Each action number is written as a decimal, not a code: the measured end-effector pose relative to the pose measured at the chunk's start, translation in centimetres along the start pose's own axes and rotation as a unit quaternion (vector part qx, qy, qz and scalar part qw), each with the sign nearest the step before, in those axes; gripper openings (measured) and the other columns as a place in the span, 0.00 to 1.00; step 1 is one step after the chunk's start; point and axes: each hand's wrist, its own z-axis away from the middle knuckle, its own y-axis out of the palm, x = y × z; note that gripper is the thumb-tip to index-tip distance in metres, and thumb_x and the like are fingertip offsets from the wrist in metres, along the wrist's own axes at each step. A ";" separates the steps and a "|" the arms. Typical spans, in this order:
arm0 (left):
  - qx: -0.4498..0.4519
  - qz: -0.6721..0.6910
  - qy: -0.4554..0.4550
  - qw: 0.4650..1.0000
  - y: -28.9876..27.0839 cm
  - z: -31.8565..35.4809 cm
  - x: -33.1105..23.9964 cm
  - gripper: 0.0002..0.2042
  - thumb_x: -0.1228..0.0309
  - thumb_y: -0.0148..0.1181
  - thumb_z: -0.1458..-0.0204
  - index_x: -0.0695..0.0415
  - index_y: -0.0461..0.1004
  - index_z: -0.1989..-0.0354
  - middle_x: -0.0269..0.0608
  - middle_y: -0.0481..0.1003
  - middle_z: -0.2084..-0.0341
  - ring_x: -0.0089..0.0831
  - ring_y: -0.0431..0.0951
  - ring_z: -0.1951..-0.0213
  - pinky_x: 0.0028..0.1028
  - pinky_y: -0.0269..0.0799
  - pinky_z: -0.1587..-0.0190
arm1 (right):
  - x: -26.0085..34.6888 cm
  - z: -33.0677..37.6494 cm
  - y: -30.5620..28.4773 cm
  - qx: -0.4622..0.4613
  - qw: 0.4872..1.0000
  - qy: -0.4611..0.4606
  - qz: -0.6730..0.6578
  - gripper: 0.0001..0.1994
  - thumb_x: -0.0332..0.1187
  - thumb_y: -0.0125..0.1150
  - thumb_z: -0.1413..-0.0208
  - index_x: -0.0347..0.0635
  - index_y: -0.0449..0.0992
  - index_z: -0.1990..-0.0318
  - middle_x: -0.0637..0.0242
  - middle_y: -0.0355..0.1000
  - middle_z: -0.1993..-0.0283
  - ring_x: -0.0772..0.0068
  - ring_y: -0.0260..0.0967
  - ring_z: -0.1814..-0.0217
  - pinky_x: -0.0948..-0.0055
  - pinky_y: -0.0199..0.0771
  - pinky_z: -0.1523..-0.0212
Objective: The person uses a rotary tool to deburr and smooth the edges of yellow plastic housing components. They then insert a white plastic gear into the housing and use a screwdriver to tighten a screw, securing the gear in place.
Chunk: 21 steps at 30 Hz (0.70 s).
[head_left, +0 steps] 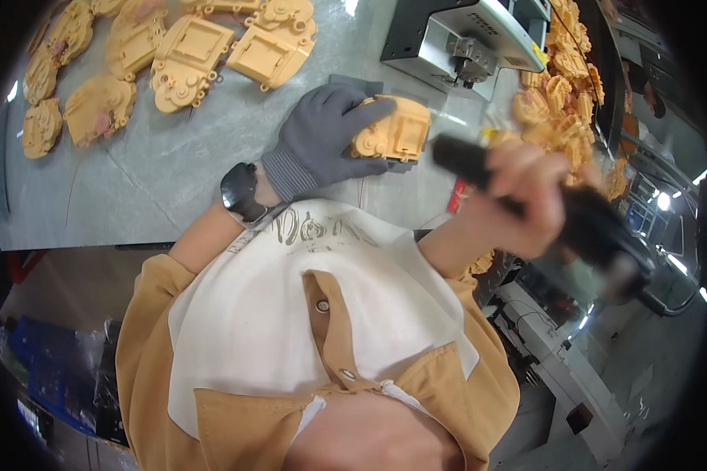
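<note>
My left hand (322, 133), in a grey knitted glove, is closed on a yellow-orange plastic housing (408, 129), with thumb and fingers along its left side. Under the housing, the edge of a dark block (401, 166) shows on the grey table. My bare right hand (526, 188) is wrapped round a black corded electric screwdriver (597, 228), blurred by motion. The screwdriver is tilted, its narrower end up and left, close to the housing's right side; whether the two touch I cannot tell. Its cord (675, 306) trails from the lower right end.
Several similar yellow housings (188, 59) lie at the table's far left, some with thin red wires. A silver and black machine, apparently a screw feeder (467, 47), stands beyond my hands. More yellow parts (562, 94) are heaped at the right. The table (133, 184) ends near my body.
</note>
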 end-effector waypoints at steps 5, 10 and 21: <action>0.039 0.017 -0.003 0.999 0.0 -0.2 -0.2 0.33 0.54 0.66 0.67 0.50 0.64 0.49 0.43 0.67 0.61 0.40 0.68 0.59 0.35 0.64 0.56 | -2.5 -6.0 -3.2 -0.068 0.984 -0.074 0.146 0.22 0.16 0.51 0.61 0.30 0.53 0.56 0.57 0.65 0.83 0.70 0.61 0.88 0.66 0.69 0.81; 0.037 0.018 -0.008 0.999 -0.1 -0.2 -0.3 0.34 0.55 0.67 0.68 0.50 0.64 0.49 0.43 0.67 0.60 0.40 0.68 0.58 0.35 0.64 0.55 | -4.2 -6.3 -2.5 -0.086 0.964 -0.041 0.247 0.20 0.14 0.51 0.65 0.37 0.60 0.60 0.61 0.61 0.83 0.70 0.60 0.86 0.67 0.65 0.77; -0.016 0.006 -0.017 1.000 0.0 0.1 -0.3 0.38 0.52 0.67 0.70 0.53 0.61 0.47 0.40 0.68 0.57 0.38 0.68 0.55 0.34 0.64 0.52 | -0.5 -0.3 0.6 0.053 0.994 -0.001 0.093 0.18 0.22 0.50 0.58 0.37 0.53 0.57 0.62 0.64 0.84 0.69 0.62 0.84 0.68 0.67 0.77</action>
